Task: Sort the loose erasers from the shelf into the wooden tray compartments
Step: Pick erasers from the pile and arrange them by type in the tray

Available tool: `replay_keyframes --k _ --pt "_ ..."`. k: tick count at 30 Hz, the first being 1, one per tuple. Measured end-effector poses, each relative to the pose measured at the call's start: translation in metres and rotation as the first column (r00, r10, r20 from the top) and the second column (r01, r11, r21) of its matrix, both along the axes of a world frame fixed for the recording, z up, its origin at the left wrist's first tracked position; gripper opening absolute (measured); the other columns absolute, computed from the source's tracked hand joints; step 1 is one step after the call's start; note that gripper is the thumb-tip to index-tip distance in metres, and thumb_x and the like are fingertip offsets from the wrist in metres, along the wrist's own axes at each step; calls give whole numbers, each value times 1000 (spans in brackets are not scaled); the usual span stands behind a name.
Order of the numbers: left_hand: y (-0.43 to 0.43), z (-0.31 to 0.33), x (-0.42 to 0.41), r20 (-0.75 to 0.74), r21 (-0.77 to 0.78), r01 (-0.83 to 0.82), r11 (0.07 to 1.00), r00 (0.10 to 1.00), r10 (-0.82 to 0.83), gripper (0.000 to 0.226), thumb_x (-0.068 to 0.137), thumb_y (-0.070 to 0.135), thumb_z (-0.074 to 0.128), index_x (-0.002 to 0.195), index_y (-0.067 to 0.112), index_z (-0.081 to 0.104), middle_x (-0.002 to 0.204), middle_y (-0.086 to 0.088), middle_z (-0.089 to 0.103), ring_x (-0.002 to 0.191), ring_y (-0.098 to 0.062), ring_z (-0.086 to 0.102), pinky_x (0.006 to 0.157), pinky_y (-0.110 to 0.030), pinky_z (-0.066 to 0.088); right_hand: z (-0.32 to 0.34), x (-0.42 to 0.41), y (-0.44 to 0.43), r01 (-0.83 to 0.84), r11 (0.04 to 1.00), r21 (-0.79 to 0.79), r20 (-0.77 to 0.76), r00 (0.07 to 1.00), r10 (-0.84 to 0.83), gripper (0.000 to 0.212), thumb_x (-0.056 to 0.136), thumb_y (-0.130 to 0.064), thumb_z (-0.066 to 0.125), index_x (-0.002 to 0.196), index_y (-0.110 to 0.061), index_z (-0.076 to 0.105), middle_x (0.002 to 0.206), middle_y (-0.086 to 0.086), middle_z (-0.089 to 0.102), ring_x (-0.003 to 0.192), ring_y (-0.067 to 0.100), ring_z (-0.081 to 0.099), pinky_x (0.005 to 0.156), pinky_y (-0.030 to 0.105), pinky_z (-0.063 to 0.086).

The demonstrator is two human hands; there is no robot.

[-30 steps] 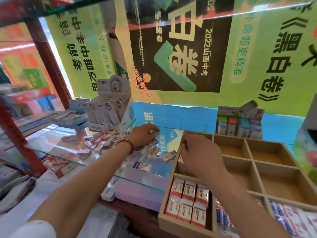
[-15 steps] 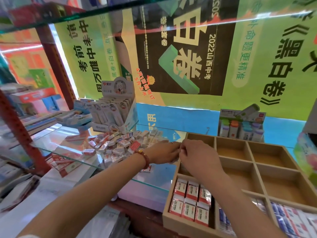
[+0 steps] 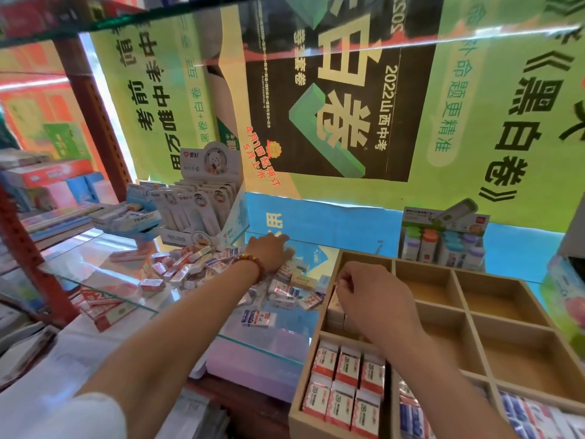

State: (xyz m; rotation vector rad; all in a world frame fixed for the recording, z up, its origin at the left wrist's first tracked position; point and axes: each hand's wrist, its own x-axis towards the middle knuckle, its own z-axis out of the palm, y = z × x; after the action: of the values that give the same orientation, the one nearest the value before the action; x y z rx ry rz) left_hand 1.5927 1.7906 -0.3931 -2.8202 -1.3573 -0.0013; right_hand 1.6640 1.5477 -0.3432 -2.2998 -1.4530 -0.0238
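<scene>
- Posters (image 3: 332, 106) in green and black back a shop's glass shelf (image 3: 95, 267); the head view is the only one.
- Loose erasers (image 3: 196, 264) lie heaped on the glass at centre-left of the frame. The wooden tray (image 3: 512, 350) sits at lower right, its nearest left compartment packed with red-and-white erasers (image 3: 343, 388).
- The left grip (image 3: 269, 251), which met the right one half a second ago, has gone back to the heap. Its fingers dip among the erasers, so I cannot tell whether it holds one.
- The right grip (image 3: 370, 293) hovers with curled fingers over the middle-left compartment, where beige erasers (image 3: 335, 307) stand. Anything it pinches is hidden.
- A hand-over seems just made: one eraser going in, the next being fetched. Most of the heap remains.
</scene>
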Motion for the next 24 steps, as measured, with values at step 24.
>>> replay_keyframes --k 24 --pt "-64 30 6 718 116 283 952 639 -277 40 74 10 66 110 24 55 107 -3 51 99 -21 49 82 -41 49 0 13 -3 95 989 115 -294 954 -57 18 96 -31 47 105 -23 60 95 -8 63 84 11 59 70 30 51"
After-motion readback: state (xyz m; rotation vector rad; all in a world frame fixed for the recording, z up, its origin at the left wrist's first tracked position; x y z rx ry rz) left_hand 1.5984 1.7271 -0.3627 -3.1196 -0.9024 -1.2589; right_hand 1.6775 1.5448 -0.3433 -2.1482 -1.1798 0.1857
